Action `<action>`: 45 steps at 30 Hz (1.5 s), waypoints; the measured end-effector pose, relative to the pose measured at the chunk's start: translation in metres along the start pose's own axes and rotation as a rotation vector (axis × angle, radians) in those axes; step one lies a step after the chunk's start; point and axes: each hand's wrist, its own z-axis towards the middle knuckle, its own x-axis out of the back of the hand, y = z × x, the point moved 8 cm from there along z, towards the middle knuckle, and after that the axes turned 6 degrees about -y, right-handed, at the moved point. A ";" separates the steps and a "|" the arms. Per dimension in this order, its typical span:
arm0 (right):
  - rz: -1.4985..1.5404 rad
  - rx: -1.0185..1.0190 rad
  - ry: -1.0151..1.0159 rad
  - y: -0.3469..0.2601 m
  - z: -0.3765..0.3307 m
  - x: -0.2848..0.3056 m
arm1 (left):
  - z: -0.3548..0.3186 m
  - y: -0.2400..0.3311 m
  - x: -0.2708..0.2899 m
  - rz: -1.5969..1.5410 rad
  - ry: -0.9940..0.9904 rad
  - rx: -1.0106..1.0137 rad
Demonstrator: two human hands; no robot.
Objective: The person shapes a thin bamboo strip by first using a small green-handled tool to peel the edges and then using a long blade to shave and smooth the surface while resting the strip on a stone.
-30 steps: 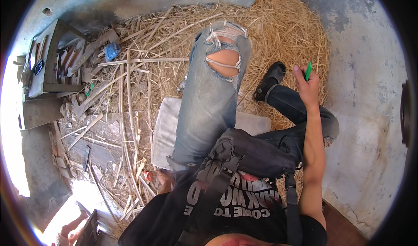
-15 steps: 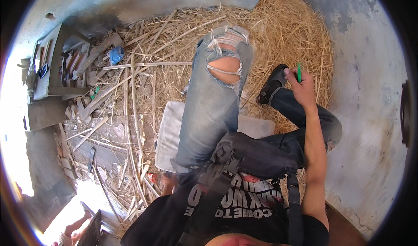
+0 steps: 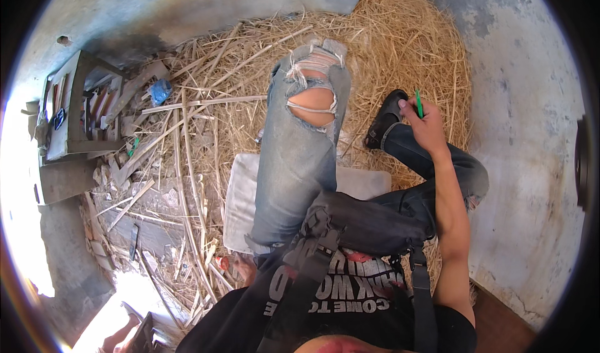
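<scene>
My right hand (image 3: 426, 126) is closed, pinching a slim green stick-like object (image 3: 419, 103) that points upward. I cannot make out its exact kind. The hand is above my right lower leg, close to the black shoe (image 3: 385, 120) on my foot. Low at my left side, what looks like my left hand (image 3: 245, 269) shows only in part beside my hip. Its fingers are unclear, and a small orange-red thing (image 3: 222, 263) lies next to it. My left knee (image 3: 312, 103), in torn blue jeans, is raised in the middle.
Loose straw (image 3: 400, 46) and long split sticks (image 3: 187, 159) cover the floor. A pale cushion (image 3: 240, 193) lies beneath me. An open wooden cabinet (image 3: 75, 143) stands at the left near a blue plastic bag (image 3: 160, 92). A stained wall (image 3: 519, 165) rises at the right.
The whole view has shifted slightly, so most things appear a little lower and to the left. My right hand still holds the green object, which now leans more to the left.
</scene>
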 end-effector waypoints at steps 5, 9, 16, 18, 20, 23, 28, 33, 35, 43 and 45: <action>-0.025 0.051 -0.007 -0.004 0.002 -0.002 | -0.027 -0.031 0.027 -0.043 0.060 0.032; -0.040 0.031 -0.015 -0.004 0.003 -0.007 | -0.031 -0.018 0.075 -0.106 0.210 -0.048; -0.108 -0.037 -0.124 -0.013 0.000 -0.020 | 0.106 0.162 0.128 0.013 0.523 -0.445; -0.147 -0.018 -0.179 -0.015 -0.003 -0.020 | 0.145 0.216 0.123 0.064 0.364 -0.515; -0.163 -0.060 -0.197 -0.008 -0.007 -0.016 | 0.167 0.267 0.125 0.119 0.421 -0.528; -0.158 -0.112 -0.189 0.005 -0.013 -0.010 | 0.189 0.319 0.118 0.144 0.371 -0.478; -0.197 -0.147 -0.202 0.020 -0.016 -0.009 | 0.217 0.348 0.097 0.231 0.400 -0.396; -0.195 -0.171 -0.237 0.018 -0.012 -0.013 | 0.238 0.325 0.096 0.295 0.393 -0.323; -0.205 -0.153 -0.239 0.012 -0.010 -0.016 | 0.231 0.328 0.101 0.330 0.399 -0.452; -0.157 -0.155 -0.250 0.012 -0.013 -0.015 | 0.151 0.327 0.121 0.093 -0.101 -0.552; -0.178 -0.144 -0.246 0.013 -0.014 -0.016 | 0.121 0.331 0.126 0.118 -0.124 -0.580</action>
